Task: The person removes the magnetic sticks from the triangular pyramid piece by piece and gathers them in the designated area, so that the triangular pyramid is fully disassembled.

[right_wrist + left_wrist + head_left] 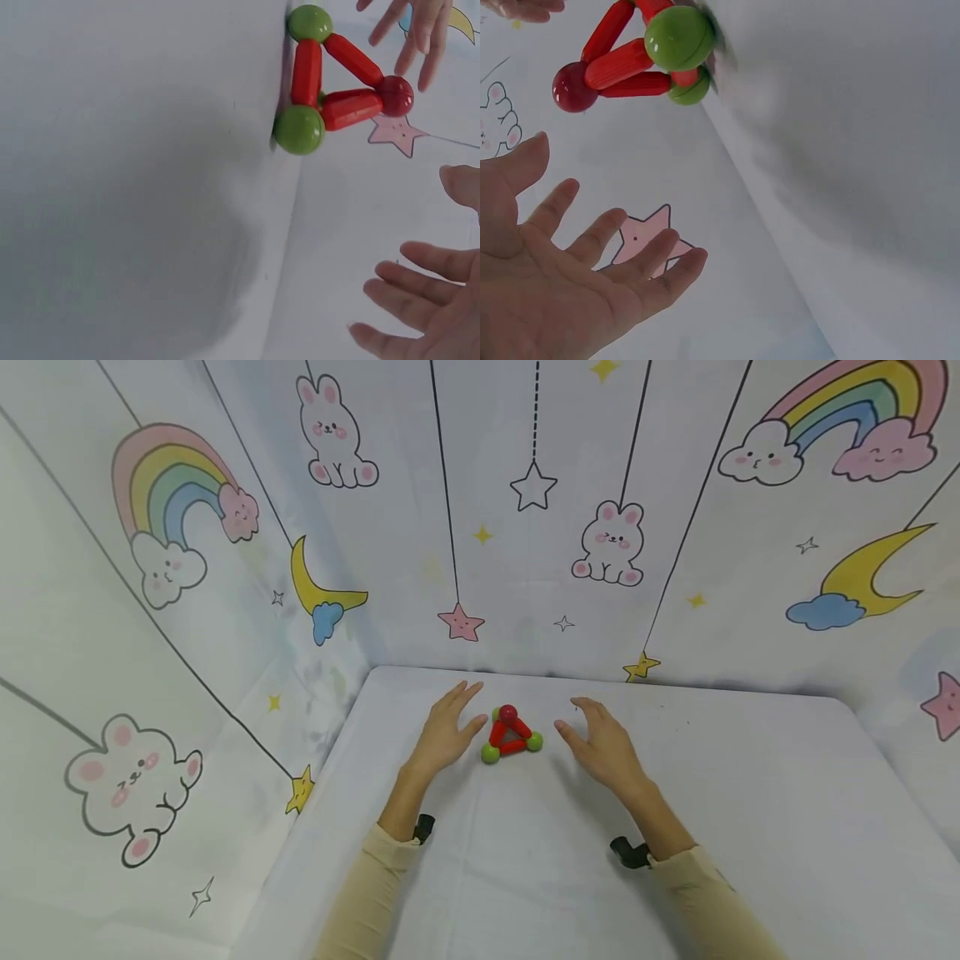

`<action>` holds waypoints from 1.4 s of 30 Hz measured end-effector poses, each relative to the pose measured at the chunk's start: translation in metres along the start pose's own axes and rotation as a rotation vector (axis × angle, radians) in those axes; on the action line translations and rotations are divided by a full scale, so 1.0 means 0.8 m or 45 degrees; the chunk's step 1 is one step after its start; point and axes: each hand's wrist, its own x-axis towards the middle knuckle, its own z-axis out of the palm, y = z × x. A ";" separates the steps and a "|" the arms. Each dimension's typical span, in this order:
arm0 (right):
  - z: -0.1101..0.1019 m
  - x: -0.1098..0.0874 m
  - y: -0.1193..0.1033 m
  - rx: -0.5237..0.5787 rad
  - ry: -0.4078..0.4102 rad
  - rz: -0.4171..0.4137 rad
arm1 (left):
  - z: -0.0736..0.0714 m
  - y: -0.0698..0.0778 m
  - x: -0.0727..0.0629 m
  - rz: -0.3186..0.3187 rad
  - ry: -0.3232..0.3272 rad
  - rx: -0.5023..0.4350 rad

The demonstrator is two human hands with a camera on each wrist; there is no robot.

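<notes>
A small pyramid of red rods and balls stands on the white table. Green balls form its base corners, and a dark red ball tops it. My left hand hovers just left of the pyramid, fingers spread and apart from it. On the other side is my right hand, its fingers loosely extended, with a gap between it and the nearest green ball. Both palms face the pyramid and hold nothing. In the left wrist view, the open palm lies beside the red ball.
The white cloth-covered table meets a printed backdrop with bunnies, stars and rainbows behind and at the left. Dark wrist cameras stick out by both beige sleeves.
</notes>
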 end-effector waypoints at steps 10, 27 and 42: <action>0.024 0.015 -0.015 0.038 0.032 -0.033 | 0.017 0.003 0.009 0.017 0.063 -0.192; 0.063 0.038 -0.024 0.203 -0.022 -0.095 | 0.047 0.017 0.022 -0.054 0.133 -0.767; 0.085 0.044 -0.036 0.255 0.098 -0.165 | 0.066 0.021 0.026 -0.005 0.177 -0.836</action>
